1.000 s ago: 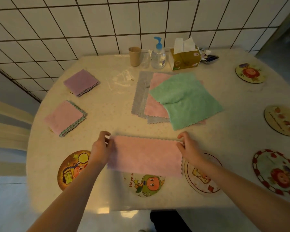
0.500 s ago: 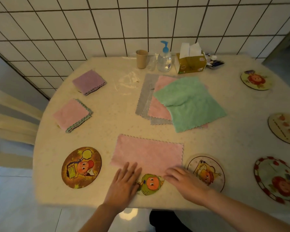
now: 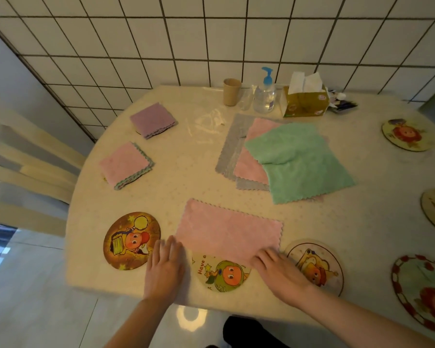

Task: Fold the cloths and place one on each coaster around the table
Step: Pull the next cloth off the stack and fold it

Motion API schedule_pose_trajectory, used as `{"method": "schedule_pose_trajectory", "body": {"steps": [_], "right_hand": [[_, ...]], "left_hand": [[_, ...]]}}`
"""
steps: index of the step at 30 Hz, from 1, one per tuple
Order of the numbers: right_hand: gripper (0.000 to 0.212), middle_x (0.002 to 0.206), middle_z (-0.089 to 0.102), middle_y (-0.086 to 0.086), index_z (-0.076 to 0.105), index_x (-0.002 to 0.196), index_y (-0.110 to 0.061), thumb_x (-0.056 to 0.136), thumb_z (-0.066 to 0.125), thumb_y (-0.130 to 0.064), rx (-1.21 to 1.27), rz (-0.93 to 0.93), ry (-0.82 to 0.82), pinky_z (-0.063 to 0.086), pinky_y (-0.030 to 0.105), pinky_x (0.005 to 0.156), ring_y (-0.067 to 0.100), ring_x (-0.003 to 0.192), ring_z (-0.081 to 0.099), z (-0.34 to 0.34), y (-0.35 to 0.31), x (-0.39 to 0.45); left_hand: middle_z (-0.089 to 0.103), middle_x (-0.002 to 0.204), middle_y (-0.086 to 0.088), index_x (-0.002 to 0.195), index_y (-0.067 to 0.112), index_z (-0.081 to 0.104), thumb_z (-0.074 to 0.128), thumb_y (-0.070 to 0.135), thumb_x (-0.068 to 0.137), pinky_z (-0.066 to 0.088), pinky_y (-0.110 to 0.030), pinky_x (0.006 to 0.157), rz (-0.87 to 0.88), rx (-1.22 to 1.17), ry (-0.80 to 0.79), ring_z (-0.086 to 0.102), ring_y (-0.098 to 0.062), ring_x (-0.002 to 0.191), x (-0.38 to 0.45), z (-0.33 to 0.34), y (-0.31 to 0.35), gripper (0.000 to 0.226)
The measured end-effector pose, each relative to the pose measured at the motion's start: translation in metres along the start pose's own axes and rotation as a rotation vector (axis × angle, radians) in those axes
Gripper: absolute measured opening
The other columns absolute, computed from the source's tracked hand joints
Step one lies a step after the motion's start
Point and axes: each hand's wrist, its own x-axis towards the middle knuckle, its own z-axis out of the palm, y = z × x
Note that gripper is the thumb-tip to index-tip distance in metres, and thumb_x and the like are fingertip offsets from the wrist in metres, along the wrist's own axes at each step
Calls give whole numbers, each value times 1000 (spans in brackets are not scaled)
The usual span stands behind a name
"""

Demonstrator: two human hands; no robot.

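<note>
Left hand (image 3: 164,268) and right hand (image 3: 278,270) flat on near edge of pink cloth (image 3: 227,231), fingers straight, holding nothing. Risk: layers slide at next fold, edges misalign.

Dim warm light, soft focus, wide-angle bending at edges, floor glare

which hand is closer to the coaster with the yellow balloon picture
Left. The left hand lies just beside the balloon coaster, at its right edge. The right hand is further off, beyond the pink cloth.
</note>
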Motion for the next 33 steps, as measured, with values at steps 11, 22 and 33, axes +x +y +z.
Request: {"method": "schedule_pose_trajectory", "body": {"steps": [11, 22, 33], "right_hand": [[45, 91, 57, -6, 53, 95, -21, 57, 69, -3, 90, -156, 110, 51, 29, 63, 17, 82, 57, -41, 15, 13], [29, 112, 63, -2, 60, 116, -17, 92, 43, -16, 289, -190, 226, 49, 32, 86, 13, 103, 55, -84, 49, 52], [68, 140, 49, -1, 44, 136, -19, 72, 69, -15, -140, -648, -87, 42, 30, 101, 15, 127, 48, -20, 66, 46]], "left_hand": [[52, 140, 5, 134, 26, 50, 45, 43, 86, 45, -39, 102, 386, -79, 59, 51, -22, 127, -3, 11, 109, 52], [67, 117, 8, 121, 29, 63, 43, 40, 84, 58, -34, 78, 368, -193, 143, 65, -23, 102, 10, 11, 114, 44], [51, 141, 7, 138, 32, 48, 28, 55, 96, 34, -26, 110, 514, -442, -53, 41, -9, 133, -21, 7, 42, 52]]}}
